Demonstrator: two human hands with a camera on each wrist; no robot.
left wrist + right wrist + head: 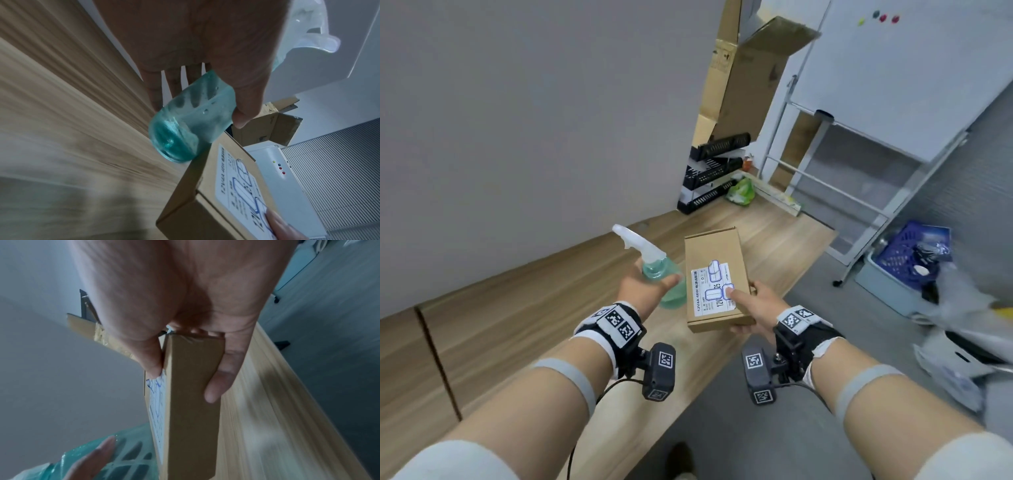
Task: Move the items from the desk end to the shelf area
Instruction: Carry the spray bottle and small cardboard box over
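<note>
My left hand [645,289] grips a clear teal spray bottle [666,277] with a white trigger head, held tilted above the wooden desk [524,318]. The bottle's round base [174,142] shows in the left wrist view, thumb and fingers wrapped around the body. My right hand [751,308] holds a flat brown cardboard box [717,270] with a white printed label, thumb on the label and fingers under it. In the right wrist view the box [191,402] is seen edge-on between thumb and fingers. Bottle and box are side by side, almost touching.
Black stacked trays [714,171] and a green bag [741,192] sit at the desk's far end by tall cardboard boxes [743,85]. A whiteboard on a wheeled stand [893,85] is to the right. A blue basket [907,253] and loose bags lie on the grey floor.
</note>
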